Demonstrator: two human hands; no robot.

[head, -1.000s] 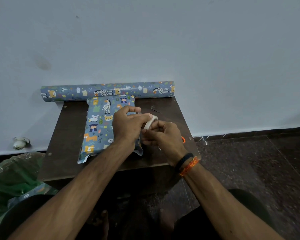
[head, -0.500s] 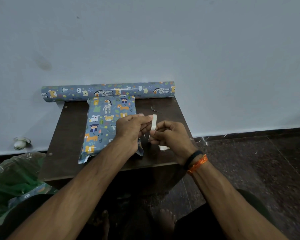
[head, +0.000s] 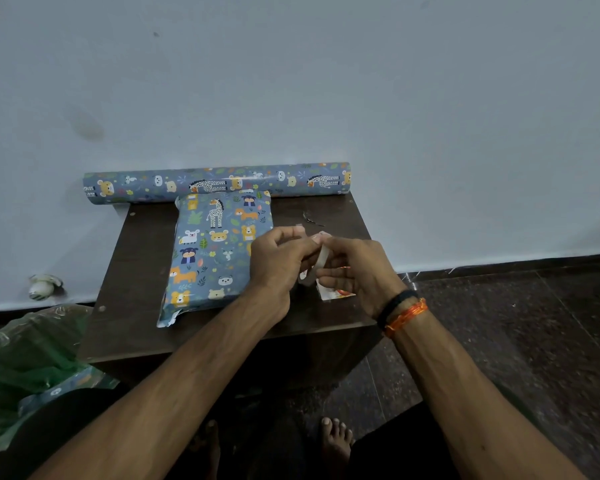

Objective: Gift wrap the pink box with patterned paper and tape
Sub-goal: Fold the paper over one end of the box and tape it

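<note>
Now both hands together at 3 o'clock of the wrapped box [head: 219,251]: left hand [head: 278,261] and right hand [head: 355,271] pinching the tape roll [head: 323,259]. Probably light, sticky, floppy once peeled; best held by edges. Box flat on surface [head: 136,271].

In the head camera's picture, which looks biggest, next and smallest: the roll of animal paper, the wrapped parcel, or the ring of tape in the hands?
1. Wrapped parcel: covers the most area.
2. Paper roll: longer but thin; it lies farther back, so this ranking is unsure.
3. Tape ring: clearly smallest, though nearest the camera.
</note>
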